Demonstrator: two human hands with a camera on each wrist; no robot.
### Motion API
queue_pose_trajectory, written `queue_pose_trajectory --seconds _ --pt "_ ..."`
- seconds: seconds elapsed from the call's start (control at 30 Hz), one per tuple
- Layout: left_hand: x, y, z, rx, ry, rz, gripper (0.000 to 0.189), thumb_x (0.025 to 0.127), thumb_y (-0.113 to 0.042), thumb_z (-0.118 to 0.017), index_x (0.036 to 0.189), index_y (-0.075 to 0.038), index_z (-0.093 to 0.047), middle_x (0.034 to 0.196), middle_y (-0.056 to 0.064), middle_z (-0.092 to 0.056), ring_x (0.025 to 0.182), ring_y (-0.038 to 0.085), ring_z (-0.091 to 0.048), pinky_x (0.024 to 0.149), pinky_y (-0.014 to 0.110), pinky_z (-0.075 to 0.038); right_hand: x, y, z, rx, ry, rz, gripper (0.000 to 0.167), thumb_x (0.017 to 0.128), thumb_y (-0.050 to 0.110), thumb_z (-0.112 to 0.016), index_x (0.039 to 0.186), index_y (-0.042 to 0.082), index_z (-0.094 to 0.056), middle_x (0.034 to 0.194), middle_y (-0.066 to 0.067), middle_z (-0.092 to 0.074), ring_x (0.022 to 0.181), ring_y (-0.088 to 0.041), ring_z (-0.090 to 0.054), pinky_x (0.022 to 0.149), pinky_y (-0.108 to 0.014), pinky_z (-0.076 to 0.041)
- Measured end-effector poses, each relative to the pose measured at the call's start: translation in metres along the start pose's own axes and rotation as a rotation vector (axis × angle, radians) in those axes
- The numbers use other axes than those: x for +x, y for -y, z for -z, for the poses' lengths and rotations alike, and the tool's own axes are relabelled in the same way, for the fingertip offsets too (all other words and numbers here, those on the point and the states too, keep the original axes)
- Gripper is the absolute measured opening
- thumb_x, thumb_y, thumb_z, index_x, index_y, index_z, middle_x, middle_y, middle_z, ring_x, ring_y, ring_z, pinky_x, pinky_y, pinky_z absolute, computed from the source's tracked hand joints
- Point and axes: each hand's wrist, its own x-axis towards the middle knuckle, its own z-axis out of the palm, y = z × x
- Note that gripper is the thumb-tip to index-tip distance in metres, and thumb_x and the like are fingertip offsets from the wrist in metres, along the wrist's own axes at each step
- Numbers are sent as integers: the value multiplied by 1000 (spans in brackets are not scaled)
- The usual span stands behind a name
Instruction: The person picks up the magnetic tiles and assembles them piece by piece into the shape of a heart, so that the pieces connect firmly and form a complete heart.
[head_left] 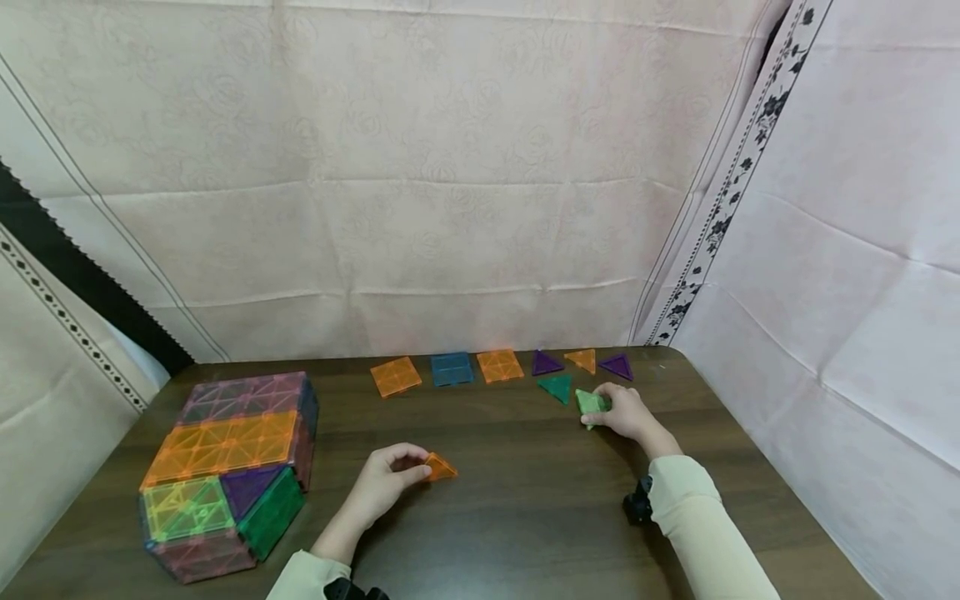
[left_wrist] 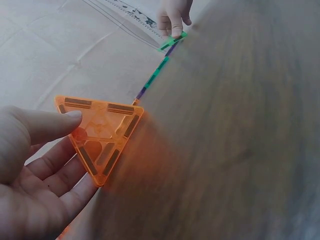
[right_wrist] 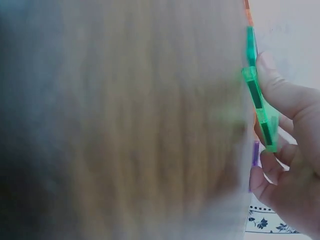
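Observation:
My left hand [head_left: 382,481] pinches an orange triangular magnetic tile [left_wrist: 100,135] between thumb and fingers, low over the middle of the table. At the right my right hand [head_left: 626,410] grips a light green magnetic tile [head_left: 591,403], seen nearly edge-on in the right wrist view. Just beyond that hand lie a teal triangular tile [head_left: 556,387], two purple triangular tiles [head_left: 547,363] and another orange triangular tile [head_left: 582,360]. On the left stands a block built of magnetic tiles, with orange panels [head_left: 225,446], a green panel [head_left: 187,509] and a teal side [head_left: 272,515].
Along the table's far edge lie two orange square tiles [head_left: 396,377] and a blue square tile [head_left: 452,369]. A pale cloth [head_left: 450,183] hangs behind the dark wooden table [head_left: 510,517], and another white cloth [head_left: 840,250] hangs at the right.

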Motion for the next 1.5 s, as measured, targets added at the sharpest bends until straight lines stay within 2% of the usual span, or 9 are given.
queue_pose_trajectory --seconds 0.17,0.27,0.4,0.53,0.83,1.03,1.2,1.5 --pt "0 -1 0 -9 -2 0 13 84 -2 -72 96 1 -70 93 9 -69 82 17 -61 65 24 -50 -2 8 -2 52 -42 50 44 81 23 -78 114 3 -56 114 -22 -62 97 -32 -58 84 -48 -45" --pt "-1 -1 0 -17 -4 0 14 84 -2 -72 97 1 -70 94 11 -70 83 17 -61 66 24 -50 -4 16 -5 122 -61 91 36 83 15 -76 111 2 -57 105 -21 -63 80 -24 -60 72 -40 -50" --pt "0 -1 0 -28 -5 9 14 84 -2 -71 98 1 -70 95 11 -70 83 17 -61 66 23 -50 -8 28 -11 240 -37 125 29 87 8 -71 110 1 -56 105 -20 -62 69 -17 -61 61 -31 -54" --pt "0 0 0 -31 2 12 15 85 -2 -71 99 2 -70 95 11 -69 83 16 -61 65 23 -50 -13 46 -20 300 -11 170 24 89 8 -68 110 3 -57 101 -14 -64 73 -18 -63 65 -33 -55" --pt "-2 -4 0 -38 15 -14 14 84 -3 -72 98 1 -70 94 10 -69 82 14 -61 66 23 -50 -29 99 -45 339 48 382 19 89 10 -68 106 10 -60 100 -7 -66 81 -14 -64 65 -28 -55" --pt "-2 -4 0 -35 10 -14 15 84 -2 -72 98 2 -70 93 10 -69 81 14 -61 66 23 -50 -41 128 -61 327 90 497 17 89 13 -68 104 12 -61 95 -3 -69 74 -7 -59 60 -24 -49" --pt "-3 -4 -1 -42 3 -12 15 84 -2 -72 98 2 -70 94 12 -69 82 16 -61 66 23 -50 -46 143 -73 331 137 531 16 89 11 -68 103 13 -60 94 -2 -68 71 -5 -56 58 -22 -46" --pt "-2 -3 1 -28 10 -13 15 84 -4 -72 98 1 -70 95 10 -69 83 14 -62 68 23 -50 -44 161 -86 314 146 575 15 90 9 -67 103 14 -61 97 -1 -69 80 -5 -62 67 -22 -51"
